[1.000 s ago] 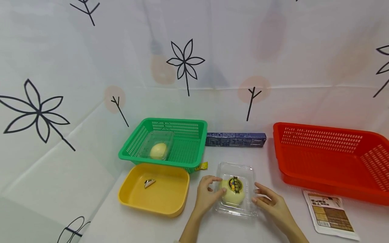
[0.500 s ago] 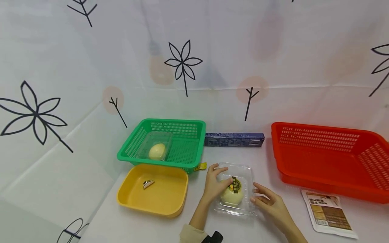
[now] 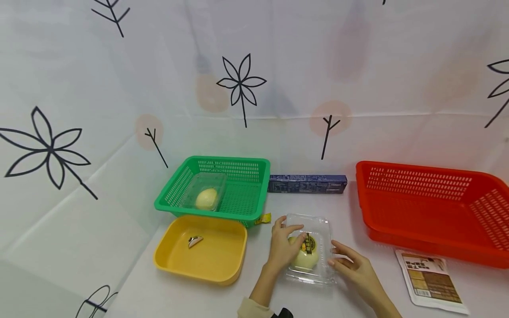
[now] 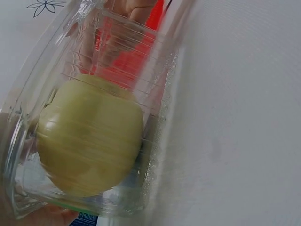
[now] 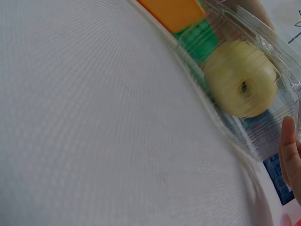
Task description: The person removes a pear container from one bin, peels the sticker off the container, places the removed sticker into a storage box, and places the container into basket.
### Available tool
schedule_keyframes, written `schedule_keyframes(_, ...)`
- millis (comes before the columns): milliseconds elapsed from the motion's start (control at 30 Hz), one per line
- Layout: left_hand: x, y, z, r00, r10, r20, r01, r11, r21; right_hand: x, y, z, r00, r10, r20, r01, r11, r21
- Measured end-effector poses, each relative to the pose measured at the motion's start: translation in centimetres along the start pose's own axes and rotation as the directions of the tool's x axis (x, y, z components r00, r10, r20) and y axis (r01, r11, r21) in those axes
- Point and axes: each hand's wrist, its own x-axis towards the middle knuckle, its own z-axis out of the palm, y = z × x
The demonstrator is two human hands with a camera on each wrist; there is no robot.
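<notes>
A clear plastic clamshell box [image 3: 314, 278] lies on the white tabletop, with its lid down. Inside is a round yellow-green fruit [image 4: 89, 136], apple- or pear-like; its dark blossom end faces the right wrist camera. On the lid over it is a round black-and-gold sticker [image 3: 309, 244]. My left hand [image 3: 283, 247] lies over the box's left side, fingers spread, thumb at the sticker. My right hand [image 3: 354, 265] touches the right side with thumb and index fingertips set apart. In the right wrist view, extended fingers [image 5: 288, 146] lie along the box's edge.
A yellow tub [image 3: 200, 265] holding a small shiny item stands left, before a green basket [image 3: 248, 216] with another boxed fruit [image 3: 207, 198]. At the back lies a dark blue box [image 3: 308, 183]. To the right are a red basket [image 3: 429, 221] and a flat printed packet [image 3: 431, 282].
My left hand has shifted right and farther over the lid, its thumb now at the sticker; its sleeve has come into view. My right hand and the clamshell box have stayed put.
</notes>
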Motion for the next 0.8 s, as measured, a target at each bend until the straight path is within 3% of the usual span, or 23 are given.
schedule_keyframes(433,-0.24,-0.1,0.05,0.995,0.096,-0.033,-0.094,0.993,0.066,-0.17,0.02,0.05,0.999,0.047,-0.018,-0.047,0.999,-0.013)
schedule_keyframes(800,0.3,0.47,0.12,0.995,0.101,0.006,-0.101,0.989,0.107,-0.24,0.13,-0.01,1.0,0.025,-0.005,-0.025,1.0,0.005)
